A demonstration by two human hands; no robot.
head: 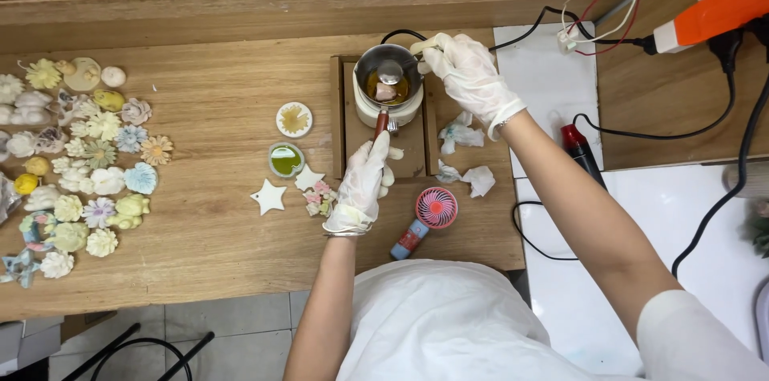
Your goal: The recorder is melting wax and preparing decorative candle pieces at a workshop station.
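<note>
My left hand point(360, 185), in a white glove, grips the wooden handle of a metal spoon point(389, 76) whose bowl rests over a small round melting pot point(388, 86) holding amber liquid. My right hand point(469, 76), also gloved, reaches to the pot's right rim and pinches a small pale stick there. The pot stands on a wooden tray point(348, 129).
Many small cast flowers point(88, 165) lie at the left of the wooden table. Two round dishes point(286, 160), white stars point(268, 197), a pink mini fan point(435, 209) and crumpled tissues point(479, 181) surround the tray. Cables and an orange tool point(709, 16) lie at right.
</note>
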